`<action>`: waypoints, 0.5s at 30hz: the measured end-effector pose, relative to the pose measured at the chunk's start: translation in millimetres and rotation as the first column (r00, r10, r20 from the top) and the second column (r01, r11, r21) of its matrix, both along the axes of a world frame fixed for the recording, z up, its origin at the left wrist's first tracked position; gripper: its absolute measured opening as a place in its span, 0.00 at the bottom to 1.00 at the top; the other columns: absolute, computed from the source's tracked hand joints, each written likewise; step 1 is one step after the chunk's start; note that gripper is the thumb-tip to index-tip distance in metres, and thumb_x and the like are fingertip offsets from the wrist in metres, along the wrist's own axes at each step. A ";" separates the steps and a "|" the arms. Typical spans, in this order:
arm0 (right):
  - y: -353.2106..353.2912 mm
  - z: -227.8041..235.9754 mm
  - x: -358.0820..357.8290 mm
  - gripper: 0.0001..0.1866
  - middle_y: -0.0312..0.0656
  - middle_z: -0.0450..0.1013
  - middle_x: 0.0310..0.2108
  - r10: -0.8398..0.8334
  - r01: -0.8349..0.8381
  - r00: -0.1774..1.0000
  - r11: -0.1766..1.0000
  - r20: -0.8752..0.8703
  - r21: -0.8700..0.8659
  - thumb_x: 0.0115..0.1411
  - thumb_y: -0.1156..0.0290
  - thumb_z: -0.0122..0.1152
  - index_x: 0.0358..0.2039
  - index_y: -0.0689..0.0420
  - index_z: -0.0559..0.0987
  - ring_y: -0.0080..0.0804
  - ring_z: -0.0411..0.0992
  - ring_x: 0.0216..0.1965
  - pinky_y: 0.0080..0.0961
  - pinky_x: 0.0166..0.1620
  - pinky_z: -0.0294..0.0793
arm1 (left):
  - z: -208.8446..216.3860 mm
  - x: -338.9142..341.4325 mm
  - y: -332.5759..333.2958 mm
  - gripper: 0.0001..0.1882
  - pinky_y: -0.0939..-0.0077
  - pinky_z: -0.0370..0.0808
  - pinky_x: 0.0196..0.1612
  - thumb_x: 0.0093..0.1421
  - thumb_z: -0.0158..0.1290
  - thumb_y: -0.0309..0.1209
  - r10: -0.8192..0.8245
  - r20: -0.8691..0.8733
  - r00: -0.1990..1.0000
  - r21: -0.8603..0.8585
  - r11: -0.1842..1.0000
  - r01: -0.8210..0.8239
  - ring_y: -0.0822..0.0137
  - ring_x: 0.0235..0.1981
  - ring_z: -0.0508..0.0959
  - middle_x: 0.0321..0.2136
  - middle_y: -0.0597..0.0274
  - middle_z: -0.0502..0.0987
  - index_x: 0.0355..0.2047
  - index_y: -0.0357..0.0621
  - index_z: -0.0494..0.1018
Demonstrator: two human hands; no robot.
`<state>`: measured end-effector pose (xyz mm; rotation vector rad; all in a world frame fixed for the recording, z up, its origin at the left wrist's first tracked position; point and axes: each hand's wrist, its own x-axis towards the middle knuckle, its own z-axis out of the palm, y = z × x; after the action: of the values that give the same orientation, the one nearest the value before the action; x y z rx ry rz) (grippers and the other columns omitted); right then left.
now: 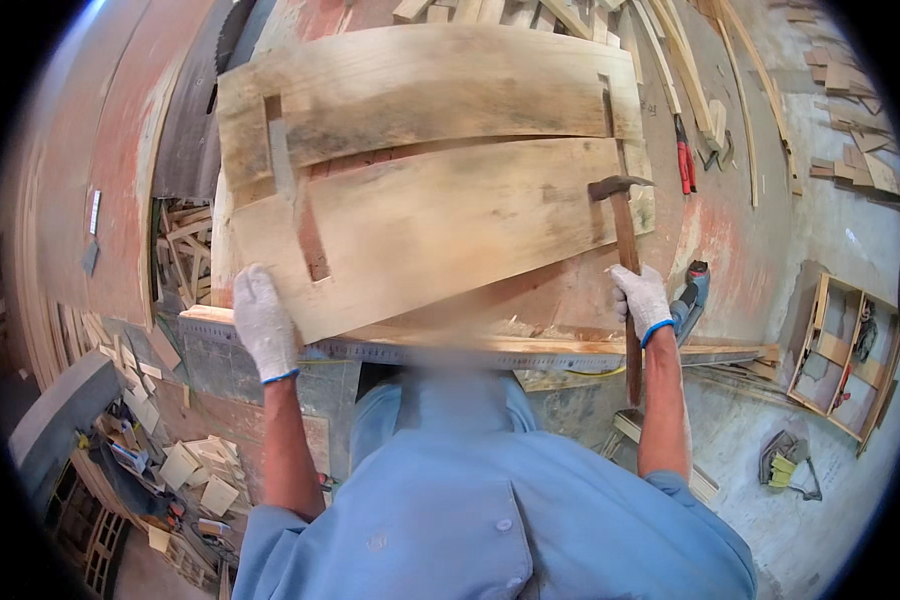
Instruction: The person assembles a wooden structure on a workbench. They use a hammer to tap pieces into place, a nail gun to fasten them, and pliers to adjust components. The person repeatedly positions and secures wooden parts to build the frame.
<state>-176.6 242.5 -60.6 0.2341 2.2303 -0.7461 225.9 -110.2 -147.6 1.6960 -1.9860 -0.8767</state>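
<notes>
My left hand (265, 322), in a white knit glove with a blue cuff, is closed on the left end of the near wooden board (450, 215). This board lies tilted, its right end farther from me, with a slot cut near its left end. Beyond it, a second curved board (420, 95) has a slot near each end; a narrow wedge-shaped gap shows between the two. My right hand (642, 298), gloved alike, is wrapped round the wooden handle of a claw hammer (625, 225). The hammer's head is over the near board's right end.
A long metal ruler (530, 357) runs along the bench's front edge. Red-handled pliers (685, 160) and a blue-grey power tool (692, 292) lie at right. Wood strips (670, 45) are piled at the far side. A divided wooden tray (845, 355) stands on the floor at right.
</notes>
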 end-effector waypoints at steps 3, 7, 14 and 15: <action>9.7 -1.0 -13.4 0.11 0.29 0.66 0.18 -0.081 0.080 0.996 0.996 -0.033 -0.026 0.66 0.59 0.65 0.31 0.49 0.75 0.20 0.63 0.14 0.25 0.17 0.64 | -2.2 -42.4 9.9 0.21 0.50 0.75 0.47 0.75 0.46 0.43 -0.104 -0.003 0.995 0.064 0.993 0.104 0.37 0.44 0.80 0.41 0.38 0.81 0.47 0.35 0.76; 31.3 -10.2 -40.0 0.12 0.29 0.67 0.18 -0.169 0.168 0.984 0.986 -0.054 -0.020 0.67 0.57 0.65 0.32 0.50 0.77 0.21 0.65 0.15 0.25 0.19 0.66 | -3.8 -84.3 25.2 0.21 0.47 0.75 0.47 0.73 0.46 0.46 -0.285 0.036 0.958 0.250 0.930 0.268 0.34 0.46 0.79 0.42 0.35 0.81 0.47 0.40 0.77; 48.2 -16.1 -44.4 0.13 0.30 0.68 0.18 -0.232 0.231 0.973 0.971 -0.011 -0.064 0.66 0.58 0.66 0.30 0.52 0.78 0.22 0.66 0.15 0.25 0.18 0.65 | 19.3 -82.1 38.4 0.20 0.49 0.76 0.50 0.69 0.52 0.42 -0.364 0.368 0.855 0.077 0.929 0.362 0.41 0.50 0.80 0.48 0.42 0.80 0.56 0.45 0.75; 44.1 -15.2 -41.7 0.14 0.30 0.68 0.18 -0.227 0.224 0.973 0.972 -0.035 -0.067 0.66 0.58 0.66 0.29 0.52 0.78 0.22 0.65 0.15 0.25 0.18 0.65 | 20.0 -77.4 41.7 0.21 0.50 0.77 0.51 0.68 0.54 0.40 -0.338 0.382 0.860 -0.042 0.923 0.382 0.43 0.52 0.80 0.49 0.44 0.80 0.57 0.45 0.75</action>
<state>-218.3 286.6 -75.8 0.4507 2.2398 -0.9493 148.5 -68.4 -127.6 1.5315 -2.6160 -0.5621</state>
